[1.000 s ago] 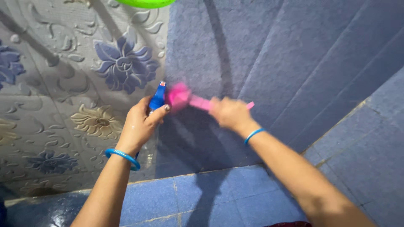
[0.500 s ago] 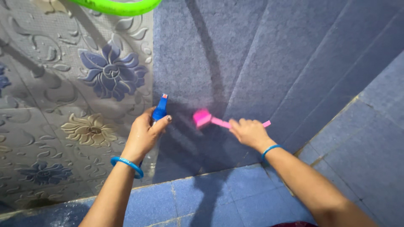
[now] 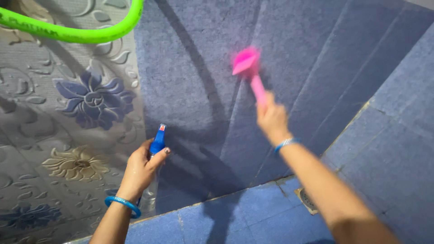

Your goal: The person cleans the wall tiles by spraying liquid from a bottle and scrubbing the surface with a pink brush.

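Observation:
My left hand (image 3: pixel 141 168) grips a clear spray bottle with a blue nozzle (image 3: pixel 158 141), held upright near the corner where the patterned wall meets the blue wall. My right hand (image 3: pixel 271 118) is closed around the handle of a pink brush (image 3: pixel 247 64). The brush head presses against the blue tiled wall (image 3: pixel 203 54), up and to the right of the bottle, and is blurred. Both wrists wear blue bangles.
A green hose (image 3: pixel 86 32) curves across the top left. The grey wall (image 3: pixel 68 113) on the left carries raised blue and tan flowers. Blue floor tiles (image 3: pixel 244 217) lie below, with a small floor drain (image 3: pixel 308 199) at the foot of the wall.
My right hand has carried the pink brush away from the bottle, up and to the right along the blue wall. My left hand with the bottle has dropped slightly lower.

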